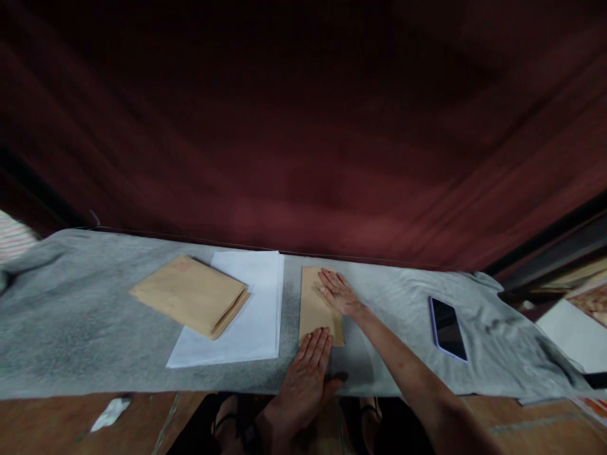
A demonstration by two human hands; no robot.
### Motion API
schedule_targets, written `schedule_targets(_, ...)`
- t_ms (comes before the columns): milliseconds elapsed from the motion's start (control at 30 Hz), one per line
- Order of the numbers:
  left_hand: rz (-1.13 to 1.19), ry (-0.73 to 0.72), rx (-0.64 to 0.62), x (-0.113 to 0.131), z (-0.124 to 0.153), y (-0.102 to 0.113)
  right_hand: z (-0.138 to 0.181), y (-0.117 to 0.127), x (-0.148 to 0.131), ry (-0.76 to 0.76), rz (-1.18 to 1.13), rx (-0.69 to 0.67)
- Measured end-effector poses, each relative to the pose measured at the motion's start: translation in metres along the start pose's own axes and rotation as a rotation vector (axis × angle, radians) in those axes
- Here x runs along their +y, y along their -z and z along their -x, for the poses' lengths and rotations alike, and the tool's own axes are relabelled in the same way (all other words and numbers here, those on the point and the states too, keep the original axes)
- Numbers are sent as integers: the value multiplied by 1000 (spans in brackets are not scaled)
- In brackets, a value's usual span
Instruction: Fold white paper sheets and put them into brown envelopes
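Observation:
A single brown paper envelope (pixel 310 303) lies flat on the grey cloth, long side pointing away from me. My left hand (pixel 308 366) presses on its near end with the fingers stretched out side by side and the thumb off to the right. Across its far right part rests my right hand (pixel 338 292), palm down, fingers extended. Neither hand grips anything. To the left, a stack of brown envelopes (pixel 192 294) sits at an angle, partly on top of white paper sheets (pixel 256 316).
A grey cloth (pixel 95 316) covers the long narrow surface. At the right lies a phone (pixel 448 328) in a purple case. Dark red fabric (pixel 303 158) hangs behind the far edge. A crumpled white scrap (pixel 110 414) is on the tiled floor, and a white board (pixel 573 335) stands at far right.

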State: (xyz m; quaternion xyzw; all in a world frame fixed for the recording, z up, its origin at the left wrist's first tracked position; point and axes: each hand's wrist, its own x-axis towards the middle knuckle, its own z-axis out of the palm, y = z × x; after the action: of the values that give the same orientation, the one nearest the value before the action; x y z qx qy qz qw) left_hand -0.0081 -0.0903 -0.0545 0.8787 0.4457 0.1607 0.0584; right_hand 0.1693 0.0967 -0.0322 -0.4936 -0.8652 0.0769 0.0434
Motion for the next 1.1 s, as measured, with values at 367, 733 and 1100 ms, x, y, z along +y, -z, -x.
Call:
schedule_targets(367,88,20,-59,3,-2,11,-35,2,12,71,30,0)
schedule_targets(733,66,11,-65,0,-2,5,10,9,-29,288,-62,-136)
schedule_targets(1100,61,18,-37,-2,3,8,72,21,-50,389,-214,-243)
